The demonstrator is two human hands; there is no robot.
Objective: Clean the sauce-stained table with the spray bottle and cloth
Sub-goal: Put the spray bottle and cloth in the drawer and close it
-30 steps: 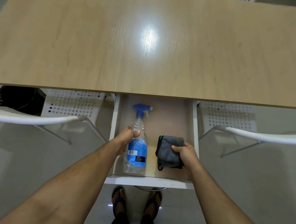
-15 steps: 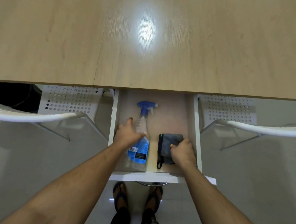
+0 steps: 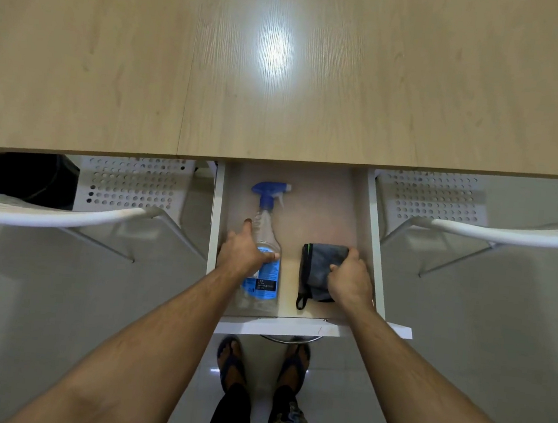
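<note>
1. Two hands reach into the open drawer under the table.
2. Left hand wraps around the lying spray bottle.
3. Right hand clutches the folded grey cloth.

A pale glossy tiled floor is seen across the lower half of the frame. White perforated chairs are set at the left and right, tucked partly under the wooden edge above. A black bin is placed at the far left. A bright ceiling-light glare is reflected in the upper centre.
</note>
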